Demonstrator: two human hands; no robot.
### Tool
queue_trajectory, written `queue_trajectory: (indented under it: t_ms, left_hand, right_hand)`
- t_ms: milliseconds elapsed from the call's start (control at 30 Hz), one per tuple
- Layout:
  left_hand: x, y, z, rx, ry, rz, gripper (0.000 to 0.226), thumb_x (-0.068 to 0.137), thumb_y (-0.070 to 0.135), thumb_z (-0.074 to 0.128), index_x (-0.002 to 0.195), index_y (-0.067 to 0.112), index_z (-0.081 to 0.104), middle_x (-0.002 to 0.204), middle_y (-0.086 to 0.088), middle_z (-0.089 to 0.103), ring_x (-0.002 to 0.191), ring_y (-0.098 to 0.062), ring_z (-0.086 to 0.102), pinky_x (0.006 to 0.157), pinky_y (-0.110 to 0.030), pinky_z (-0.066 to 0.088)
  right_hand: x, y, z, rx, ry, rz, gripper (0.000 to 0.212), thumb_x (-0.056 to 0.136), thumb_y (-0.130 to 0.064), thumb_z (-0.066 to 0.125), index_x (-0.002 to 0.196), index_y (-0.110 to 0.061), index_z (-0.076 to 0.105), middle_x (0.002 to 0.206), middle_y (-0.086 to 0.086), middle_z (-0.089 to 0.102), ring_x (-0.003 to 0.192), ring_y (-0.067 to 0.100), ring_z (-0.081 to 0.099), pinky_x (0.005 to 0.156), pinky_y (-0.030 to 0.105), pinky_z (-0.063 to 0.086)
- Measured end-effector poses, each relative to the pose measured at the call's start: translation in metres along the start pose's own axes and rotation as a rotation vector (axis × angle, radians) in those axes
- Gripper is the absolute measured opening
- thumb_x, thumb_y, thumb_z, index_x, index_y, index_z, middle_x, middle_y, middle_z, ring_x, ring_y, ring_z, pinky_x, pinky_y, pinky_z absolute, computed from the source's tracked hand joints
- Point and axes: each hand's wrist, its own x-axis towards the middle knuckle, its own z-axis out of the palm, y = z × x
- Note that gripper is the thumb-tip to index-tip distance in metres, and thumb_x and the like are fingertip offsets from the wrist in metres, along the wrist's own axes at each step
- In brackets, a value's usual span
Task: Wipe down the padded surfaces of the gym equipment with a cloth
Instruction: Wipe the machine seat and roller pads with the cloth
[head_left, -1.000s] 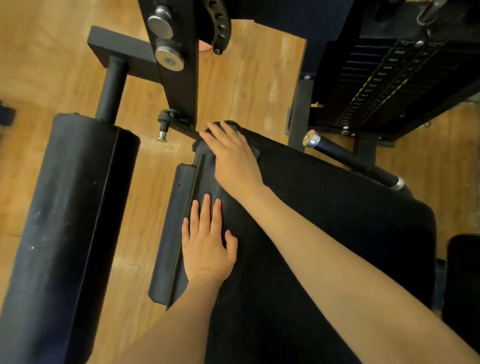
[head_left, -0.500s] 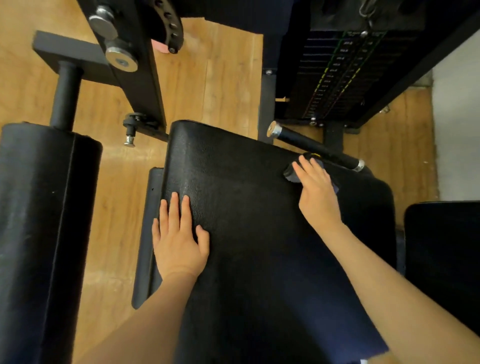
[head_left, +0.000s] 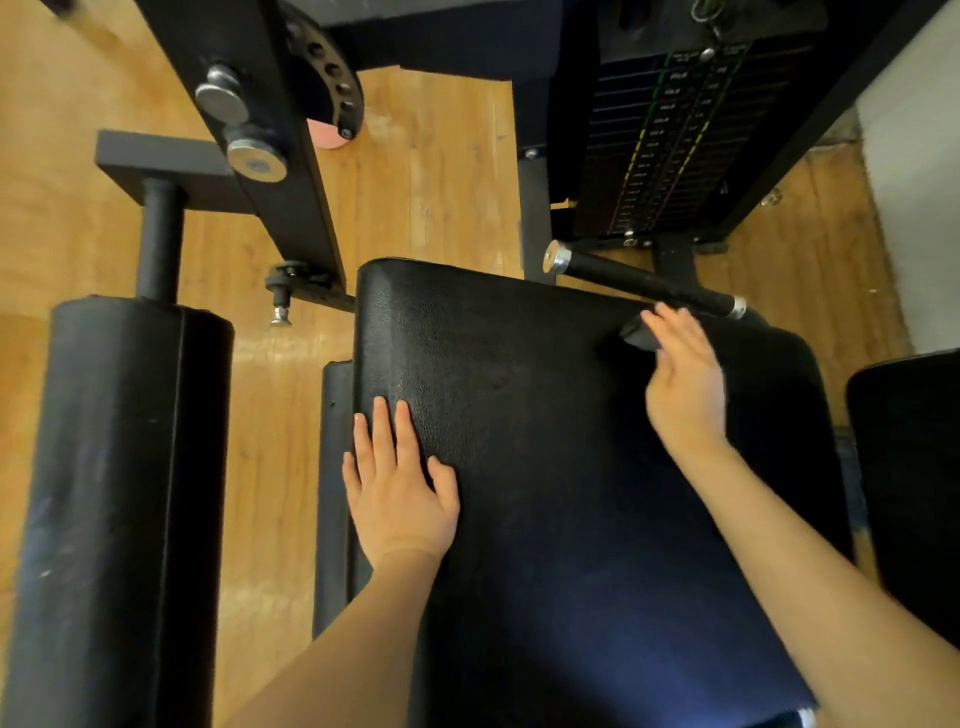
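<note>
Head view, looking down on a black padded seat (head_left: 545, 467) of a gym machine. Left hand (head_left: 397, 493) laid flat on the left edge of the pad, fingers straight and together, thumb out, holding nothing, only bracing. Right hand (head_left: 685, 384) pressed on a dark cloth (head_left: 636, 335) at the far right part of the pad, fingers stretched forward over it; cloth mostly hidden under the palm, only a folded corner visible at the fingertips, so grip or plain pressing hard to tell, but fingers look straight. Hands well apart, one at each side of the pad.

Cloth just beside the black handle bar (head_left: 644, 283) with chrome ends, which crosses the far right corner. Long axis of the pad running from the body away toward the weight stack (head_left: 670, 140). Unwiped width, by judgement, lying to the left of the cloth, toward the left hand; right hand clearly the nearer one to do it. Likely next: a sweep across the short axis, back to the left edge.

Further padding: a long roller pad (head_left: 119, 493) at the left, another pad (head_left: 914, 467) at the right edge, both on the wooden floor (head_left: 431, 171) side, apart from the hands.
</note>
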Motion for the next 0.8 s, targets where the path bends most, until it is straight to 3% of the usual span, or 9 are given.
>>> queue_trajectory:
  t_ms: [133,200,300,433,533,633,800]
  left_hand:
    - [0.0,-0.001,0.001,0.001,-0.002,0.002,0.066,0.084,0.036,0.028,0.146,0.012,0.033,0.154,-0.008,0.027,0.143,-0.029,0.021,0.112,-0.052,0.026]
    - [0.001,-0.001,0.002,-0.001,-0.006,0.0,0.066,0.084,0.035,0.028,0.146,0.012,0.032,0.154,-0.007,0.027,0.143,-0.028,0.021,0.112,-0.051,0.025]
    - [0.001,-0.002,0.003,0.003,-0.017,-0.003,0.067,0.084,0.036,0.027,0.147,0.011,0.03,0.155,-0.005,0.024,0.143,-0.026,0.017,0.113,-0.05,0.023]
    - [0.001,-0.001,0.003,0.003,-0.012,-0.015,0.066,0.085,0.036,0.027,0.146,0.011,0.031,0.153,-0.007,0.027,0.143,-0.023,0.015,0.113,-0.05,0.022]
    - [0.001,-0.002,0.003,0.02,-0.021,-0.002,0.067,0.084,0.035,0.029,0.146,0.008,0.032,0.153,-0.009,0.029,0.142,-0.027,0.019,0.111,-0.052,0.025]
    - [0.001,-0.002,0.003,0.009,-0.016,0.002,0.067,0.084,0.034,0.029,0.145,0.008,0.033,0.154,-0.01,0.028,0.142,-0.029,0.021,0.111,-0.053,0.026]
    - [0.0,-0.002,0.002,0.0,-0.017,-0.001,0.067,0.084,0.035,0.027,0.146,0.008,0.031,0.154,-0.01,0.026,0.143,-0.03,0.018,0.112,-0.053,0.024]
  right_hand:
    - [-0.001,-0.106,0.061,0.109,-0.28,-0.506,0.053,0.084,0.013,0.042,0.131,-0.009,0.051,0.144,0.008,0.042,0.139,0.026,0.027,0.114,0.042,0.018]
    - [0.005,-0.141,0.086,0.09,-0.388,-0.553,0.057,0.083,0.011,0.043,0.135,-0.011,0.046,0.148,0.005,0.035,0.142,0.023,0.02,0.115,0.041,0.012]
    - [-0.006,-0.16,0.107,-0.014,-0.407,-0.566,0.055,0.086,0.001,0.045,0.138,-0.016,0.043,0.151,0.002,0.031,0.143,0.02,0.016,0.116,0.042,0.009]
    - [-0.028,-0.141,0.105,-0.119,-0.484,-0.797,0.051,0.089,-0.004,0.047,0.138,-0.016,0.044,0.15,0.003,0.033,0.142,0.022,0.018,0.115,0.041,0.008]
    - [-0.024,-0.115,0.095,-0.082,-0.433,-0.785,0.057,0.08,0.007,0.053,0.133,-0.014,0.049,0.144,0.005,0.042,0.138,0.026,0.03,0.112,0.042,0.016]
    - [-0.02,-0.071,0.074,-0.097,-0.355,-0.658,0.062,0.074,0.014,0.055,0.13,-0.013,0.053,0.139,0.006,0.048,0.133,0.028,0.037,0.108,0.04,0.019]
    - [-0.011,0.013,0.018,-0.238,-0.286,-0.355,0.061,0.082,0.015,0.047,0.135,-0.014,0.046,0.145,0.002,0.04,0.139,0.022,0.027,0.113,0.037,0.011]
